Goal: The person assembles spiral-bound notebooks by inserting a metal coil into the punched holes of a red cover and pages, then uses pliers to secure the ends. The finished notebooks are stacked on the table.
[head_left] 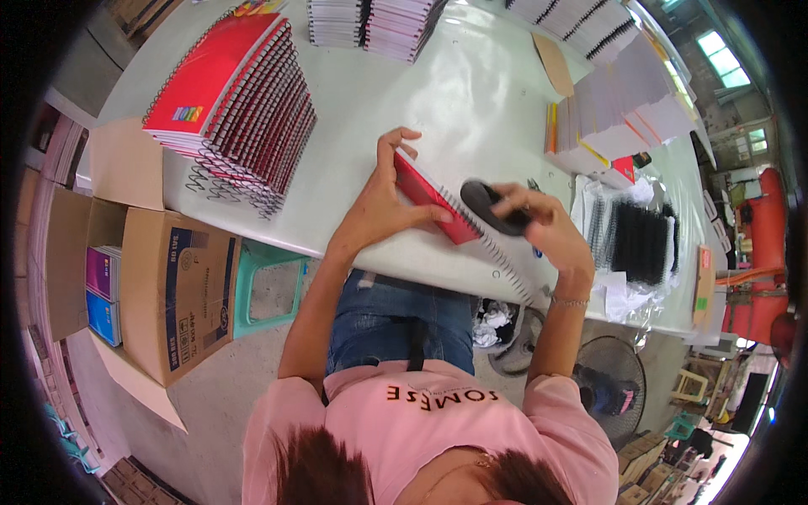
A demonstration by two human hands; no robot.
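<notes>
At the desk's [471,93] near edge her left hand [379,206] is gripping a red notebook [429,198] while her right hand [543,223] is clamping a dark tool [491,206] on its half-threaded spiral wire [505,261], finished notebooks [236,93] stacked at the left end.

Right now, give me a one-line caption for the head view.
Left hand steadies a red notebook on the table; right hand presses a black tool to its spiral.

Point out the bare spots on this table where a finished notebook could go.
Biggest bare patch: the table middle, between the red notebook stack, the grey stacks at the far edge and the white paper stacks. A smaller strip lies left of the left hand. Crowded: right of the right hand, where black coils lie.
</notes>
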